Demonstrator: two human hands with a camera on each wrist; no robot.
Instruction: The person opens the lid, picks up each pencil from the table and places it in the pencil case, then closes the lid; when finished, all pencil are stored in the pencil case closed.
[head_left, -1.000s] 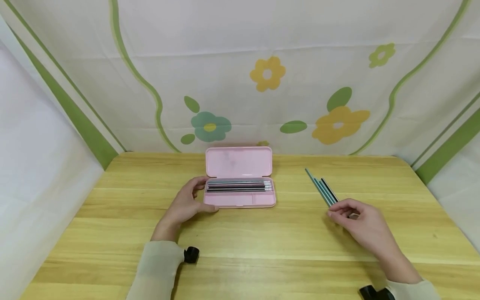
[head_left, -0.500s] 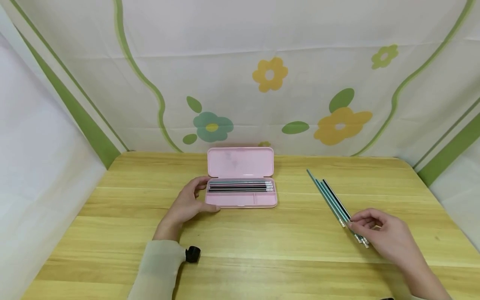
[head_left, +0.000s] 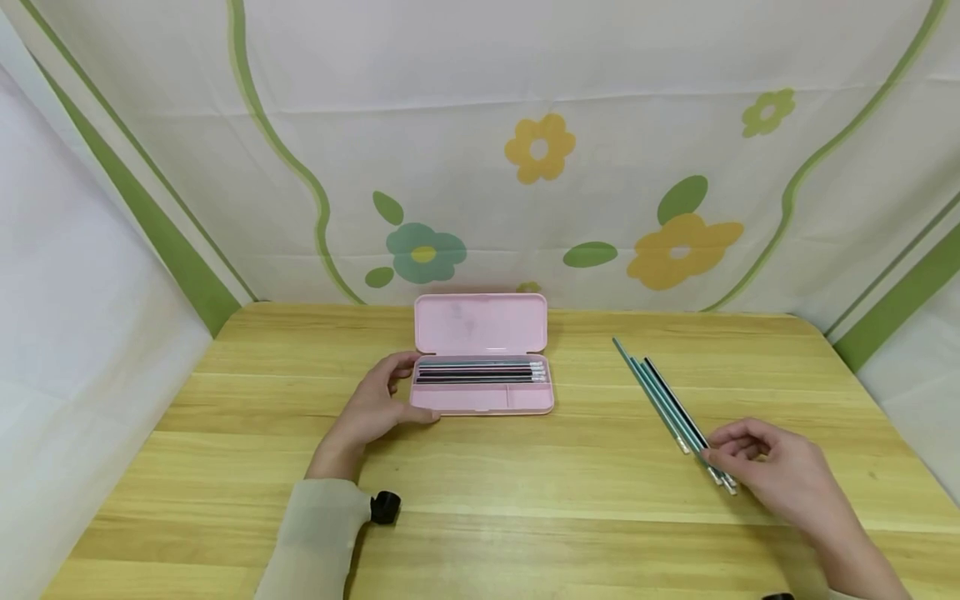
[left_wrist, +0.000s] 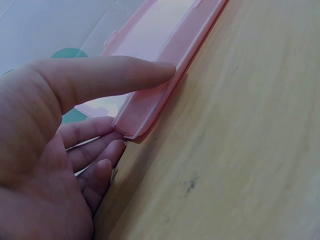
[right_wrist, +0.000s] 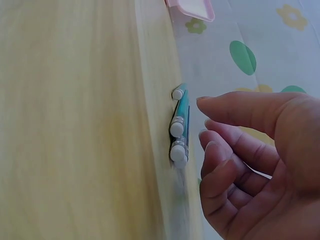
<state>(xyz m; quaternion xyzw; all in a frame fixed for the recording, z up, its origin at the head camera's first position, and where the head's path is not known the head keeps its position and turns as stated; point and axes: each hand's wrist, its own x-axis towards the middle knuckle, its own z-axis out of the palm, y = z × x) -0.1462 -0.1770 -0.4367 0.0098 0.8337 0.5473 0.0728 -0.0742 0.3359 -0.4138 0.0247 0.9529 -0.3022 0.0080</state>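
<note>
A pink pencil case [head_left: 482, 400] lies with its lid raised; pencils [head_left: 480, 372] with white erasers fill its rear compartment. My left hand [head_left: 375, 404] holds the case's left end, thumb over the front rim and fingers at the far left corner; the left wrist view shows the thumb on the rim [left_wrist: 172, 82]. At the right, several loose green and black pencils [head_left: 663, 400] lie slanted on the table, erasers toward me. Beside the eraser ends is my right hand [head_left: 780, 471]. Its fingers are loosely bent, and the right wrist view shows a gap between them and the pencils [right_wrist: 178, 125].
The wooden table [head_left: 525, 508] reaches back to a white cloth backdrop [head_left: 450, 150] printed with flowers. The case's pink lid [head_left: 481, 323] stands raised close to that backdrop. The case's front compartments [head_left: 457, 401] hold nothing visible.
My right hand has moved back toward me and to the right along the loose pencils, uncovering their eraser ends. The pencils, case and left hand stay in place.
</note>
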